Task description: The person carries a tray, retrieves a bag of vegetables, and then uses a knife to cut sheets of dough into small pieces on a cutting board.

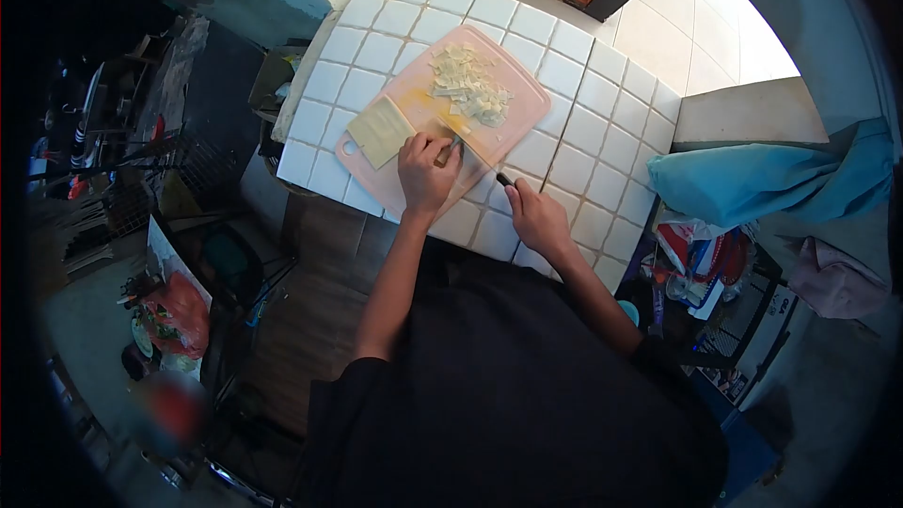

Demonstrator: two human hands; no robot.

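Observation:
On the white tiled counter lies a pink cutting board. A pile of pale chopped pieces sits on its upper part, and a flat pale square stack lies at its left. My left hand has its fingers curled on a small brownish piece at the board's lower middle. My right hand grips the dark handle of a knife at the board's lower right edge. The knife's blade points up and left toward my left hand and is only faintly visible.
The tiled counter extends right of the board. A blue-green cloth hangs at the right, above a rack with plastic bags. At the lower left a red plastic bag rests on a surface.

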